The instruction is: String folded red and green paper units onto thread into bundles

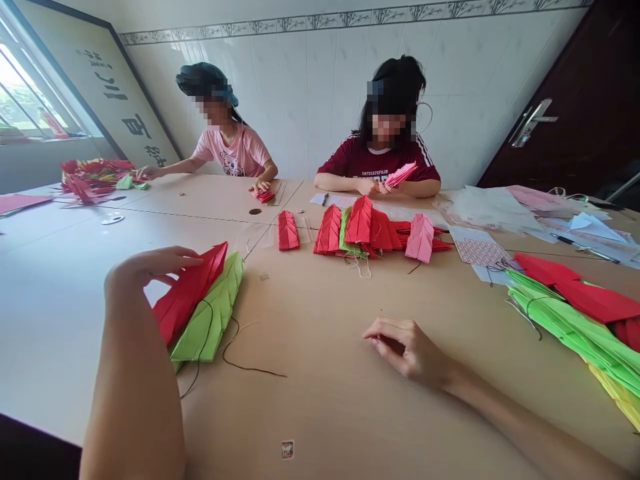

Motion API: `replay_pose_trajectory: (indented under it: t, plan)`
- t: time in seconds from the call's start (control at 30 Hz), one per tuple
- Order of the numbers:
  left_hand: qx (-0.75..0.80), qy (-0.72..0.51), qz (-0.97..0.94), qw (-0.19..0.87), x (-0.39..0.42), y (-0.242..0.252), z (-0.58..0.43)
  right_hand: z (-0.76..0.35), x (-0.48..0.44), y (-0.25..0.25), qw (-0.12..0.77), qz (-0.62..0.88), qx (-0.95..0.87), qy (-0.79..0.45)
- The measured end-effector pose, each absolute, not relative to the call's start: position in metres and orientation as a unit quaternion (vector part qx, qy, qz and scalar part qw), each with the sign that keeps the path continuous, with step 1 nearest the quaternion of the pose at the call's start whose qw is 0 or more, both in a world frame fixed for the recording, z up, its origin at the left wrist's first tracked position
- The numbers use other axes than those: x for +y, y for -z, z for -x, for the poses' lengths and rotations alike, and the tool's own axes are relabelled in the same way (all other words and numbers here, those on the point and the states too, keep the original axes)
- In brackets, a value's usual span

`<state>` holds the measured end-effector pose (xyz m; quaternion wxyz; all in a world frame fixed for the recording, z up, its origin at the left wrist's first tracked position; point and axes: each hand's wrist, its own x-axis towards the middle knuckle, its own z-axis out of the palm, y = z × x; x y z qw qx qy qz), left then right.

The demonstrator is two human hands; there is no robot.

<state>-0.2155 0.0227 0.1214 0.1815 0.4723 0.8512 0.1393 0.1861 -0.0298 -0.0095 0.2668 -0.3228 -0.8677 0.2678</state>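
Note:
My left hand rests with bent, parted fingers on the upper edge of a red folded-paper piece. That piece leans against a light green folded-paper piece, from which dark cords trail onto the table. My right hand lies on the bare tabletop, its fingers curled and thumb drawn in; whether something small is inside cannot be made out. Ahead of it stand red folded pieces, a pink folded piece and a single red folded piece.
Green stacked paper with red pieces lies at the right edge. Two people sit across the table; one holds a pink folded piece, the other touches a small red one. Printed sheets lie at the right, a colourful pile far left.

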Motion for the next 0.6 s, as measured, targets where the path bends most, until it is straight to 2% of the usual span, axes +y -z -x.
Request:
replay_pose_trajectory:
  t: [0.1,0.23,0.4,0.5,0.57,0.6]
  plan:
    - [0.839,-0.085,-0.450,0.295,0.028,-0.122,0.222,-0.186,-0.030,0.009,0.269,0.322,-0.867,-0.269]
    - [0.841,-0.054,-0.496,0.210,0.039,-0.134,0.224,-0.187,-0.031,0.009,0.271,0.321,-0.869,-0.260]
    - [0.749,-0.121,-0.639,0.128,0.054,-0.144,0.156,-0.185,-0.031,0.011,0.288,0.312,-0.875,-0.234]
    - [0.651,-0.173,-0.725,0.143,0.059,-0.114,0.069,-0.184,-0.027,0.011,0.306,0.321,-0.879,-0.175]
    - [0.506,-0.285,-0.773,0.256,0.056,-0.079,0.011,-0.187,-0.021,0.007,0.295,0.367,-0.876,-0.102]
    - [0.479,-0.300,-0.777,0.278,0.053,-0.060,-0.014,-0.190,-0.016,0.002,0.270,0.408,-0.870,-0.062]
